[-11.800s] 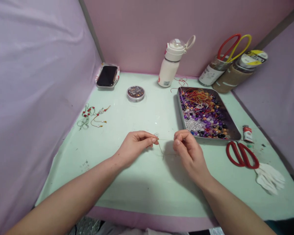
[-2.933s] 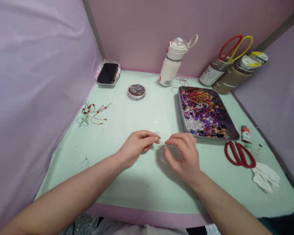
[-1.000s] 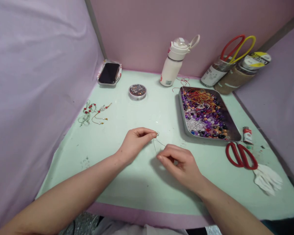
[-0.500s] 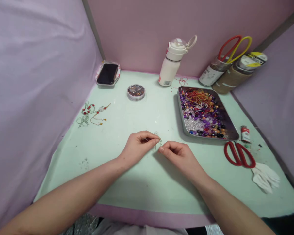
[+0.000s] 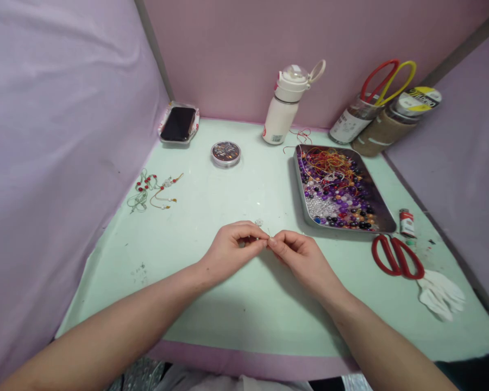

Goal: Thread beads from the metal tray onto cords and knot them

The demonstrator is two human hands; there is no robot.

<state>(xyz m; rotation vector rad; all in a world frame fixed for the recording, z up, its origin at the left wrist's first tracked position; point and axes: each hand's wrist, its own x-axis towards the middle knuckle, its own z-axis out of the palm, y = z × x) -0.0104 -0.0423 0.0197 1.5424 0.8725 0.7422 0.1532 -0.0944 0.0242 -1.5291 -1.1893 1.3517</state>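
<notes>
Over the middle of the table, my left hand (image 5: 238, 243) and my right hand (image 5: 295, 251) meet at the fingertips, each closed in a pinch. Between them is a thin yellow-green cord (image 5: 269, 232); only a short end shows above the fingers, and the rest is hidden. Just beyond my left fingertips lies a small clear ornament (image 5: 258, 222), too small to make out well. To the right of my hands sits a metal tray (image 5: 385, 213) of mixed beads, with a tangle of red, orange and white cords (image 5: 330, 163) on top.
A beaded cord (image 5: 150, 187) lies at the left. Along the back stand a phone (image 5: 178, 124), a round case (image 5: 225, 154), a white bottle (image 5: 281, 114) and jars (image 5: 350, 122). Red-handled scissors (image 5: 397, 258), a lighter (image 5: 406, 222) and a white glove (image 5: 440, 293) are at the right.
My right hand has moved slightly up and left, so its fingertips now touch those of my left hand. The loop of cord that showed between them is now mostly hidden.
</notes>
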